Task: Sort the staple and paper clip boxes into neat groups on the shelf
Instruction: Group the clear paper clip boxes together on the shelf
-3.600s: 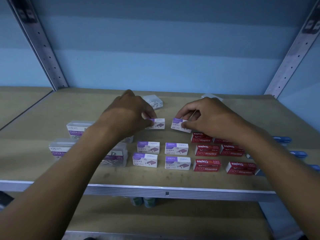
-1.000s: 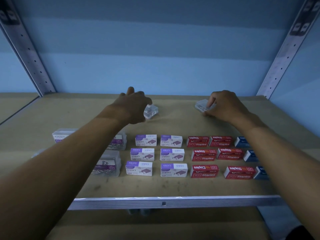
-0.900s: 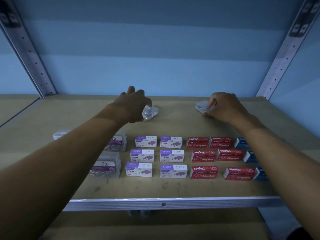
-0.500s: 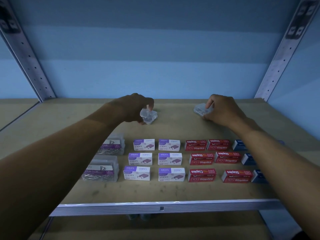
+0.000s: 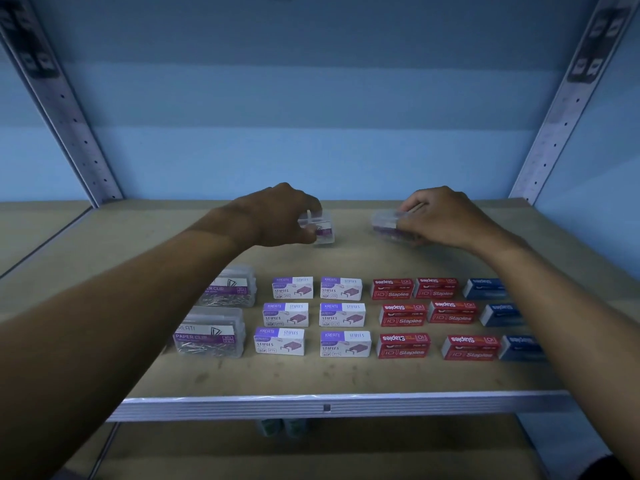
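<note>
On the shelf (image 5: pixel 346 379), paper-clip boxes (image 5: pixel 211 332) lie left of staple boxes (image 5: pixel 343 315).

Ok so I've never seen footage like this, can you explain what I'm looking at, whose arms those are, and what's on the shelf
One camera, worn on a person's head, looks down at their own bare arms; there is no robot. On the wooden shelf lie neat groups: clear paper clip boxes on the left, white and purple staple boxes in the middle, red staple boxes beside them, and blue boxes partly behind the right arm. Farther back, the left hand grips a small clear box, and the right hand grips another clear box.
</note>
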`<state>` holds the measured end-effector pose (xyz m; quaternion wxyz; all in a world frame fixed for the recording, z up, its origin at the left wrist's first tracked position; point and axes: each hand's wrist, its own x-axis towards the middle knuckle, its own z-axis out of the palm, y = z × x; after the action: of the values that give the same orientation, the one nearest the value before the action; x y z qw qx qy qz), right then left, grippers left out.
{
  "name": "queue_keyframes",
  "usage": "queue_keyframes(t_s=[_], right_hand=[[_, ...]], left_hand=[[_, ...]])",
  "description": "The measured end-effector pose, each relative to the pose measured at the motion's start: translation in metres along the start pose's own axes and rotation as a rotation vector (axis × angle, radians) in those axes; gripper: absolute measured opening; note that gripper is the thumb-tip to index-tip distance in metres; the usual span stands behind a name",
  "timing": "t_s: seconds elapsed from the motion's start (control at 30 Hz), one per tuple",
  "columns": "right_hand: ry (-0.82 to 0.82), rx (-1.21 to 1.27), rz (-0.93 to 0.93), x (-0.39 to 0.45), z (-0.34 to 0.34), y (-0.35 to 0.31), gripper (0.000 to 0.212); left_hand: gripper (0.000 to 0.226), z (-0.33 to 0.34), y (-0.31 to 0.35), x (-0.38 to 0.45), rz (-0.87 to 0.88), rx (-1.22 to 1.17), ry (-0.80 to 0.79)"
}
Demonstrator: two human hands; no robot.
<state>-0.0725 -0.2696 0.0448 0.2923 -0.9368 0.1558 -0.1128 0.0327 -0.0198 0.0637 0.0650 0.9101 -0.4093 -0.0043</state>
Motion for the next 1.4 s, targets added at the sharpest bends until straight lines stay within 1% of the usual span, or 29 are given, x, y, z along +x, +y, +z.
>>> queue_keyframes(t_s=[0.07, 0.13, 0.3, 0.43, 0.6, 0.77, 0.87, 0.93, 1.03, 1.17, 1.4], right_hand=[[-0.045, 0.103, 0.009, -0.005, -0.001, -0.002, 0.012], [-0.093, 0.158, 0.005, -0.009, -0.002, -0.004, 0.013], [-0.182, 0.17, -0.041, -0.02, -0.005, -0.01, 0.017], [-0.226, 0.158, -0.065, -0.025, -0.003, -0.013, 0.019], [-0.285, 0.13, -0.06, -0.023, 0.003, -0.011, 0.02], [-0.286, 0.082, -0.083, -0.022, 0.002, -0.008, 0.024], [-0.295, 0.068, -0.113, -0.023, -0.001, -0.008, 0.025], [-0.292, 0.028, -0.141, -0.023, -0.001, -0.009, 0.03], [-0.262, -0.027, -0.18, -0.021, 0.002, -0.008, 0.036], [-0.218, -0.034, -0.193, -0.018, 0.005, -0.006, 0.031], [-0.198, -0.06, -0.187, -0.016, 0.004, -0.009, 0.029]], left_hand=[[0.041, -0.001, 0.004, -0.003, 0.003, -0.027, -0.001], [0.041, -0.002, 0.009, -0.006, 0.004, -0.058, 0.003], [0.043, -0.001, 0.012, -0.015, -0.025, -0.011, -0.016], [0.039, 0.007, 0.012, -0.022, -0.05, 0.029, -0.048], [0.047, 0.02, 0.013, -0.026, -0.099, 0.025, -0.075], [0.046, 0.022, 0.02, -0.028, -0.128, -0.008, -0.034], [0.053, 0.019, 0.024, -0.032, -0.144, -0.024, -0.02], [0.055, 0.021, 0.025, -0.032, -0.144, -0.016, 0.005], [0.05, 0.023, 0.024, -0.032, -0.156, -0.034, 0.053], [0.041, 0.026, 0.022, -0.031, -0.169, -0.077, 0.09], [0.041, 0.027, 0.013, -0.03, -0.154, -0.1, 0.1]])
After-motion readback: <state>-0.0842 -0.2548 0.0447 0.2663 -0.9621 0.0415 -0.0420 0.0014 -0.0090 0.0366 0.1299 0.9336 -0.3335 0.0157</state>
